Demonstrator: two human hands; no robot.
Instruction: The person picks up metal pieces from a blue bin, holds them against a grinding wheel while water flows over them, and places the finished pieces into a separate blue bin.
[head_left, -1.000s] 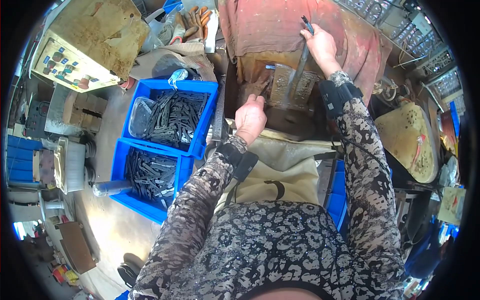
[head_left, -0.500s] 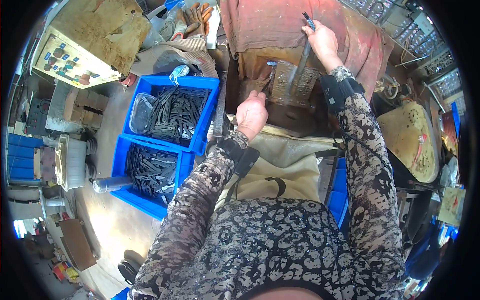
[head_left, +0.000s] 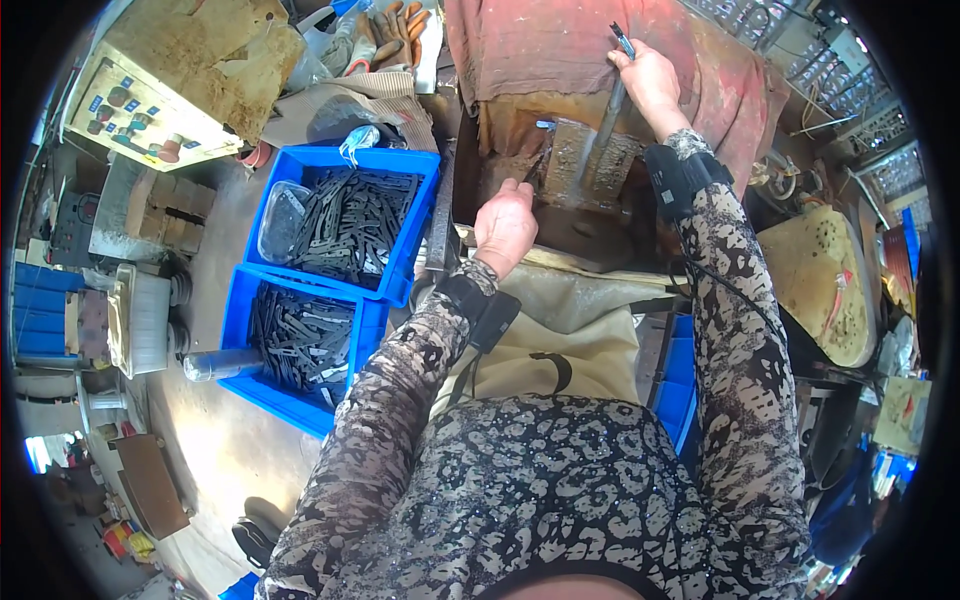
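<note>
My right hand (head_left: pixel 650 78) is closed around the upper end of a slanted grey metal rod (head_left: pixel 604 132); a slim dark tip (head_left: pixel 622 40) sticks out past the fingers. The rod runs down to a wet, rough metal block (head_left: pixel 575 160) inside a brown, soiled recess. Nearer me, at the left of the recess, my left hand (head_left: pixel 505 222) is closed with its fingers pinched together. A thin dark piece (head_left: pixel 537 174) seems to reach from its fingertips toward the block; its kind and far end are unclear.
Two blue crates (head_left: pixel 352 290) at my left hold many flat black metal strips. A clear plastic tub (head_left: pixel 284 222) lies in the farther crate. Red cloth (head_left: pixel 560 50) drapes over the machine. A control box with knobs (head_left: pixel 150 110) stands far left, gloves (head_left: pixel 395 35) beyond the crates.
Both hands stay nearly in place. The right hand with the rod's top has shifted very slightly; the left hand keeps its pinch.
</note>
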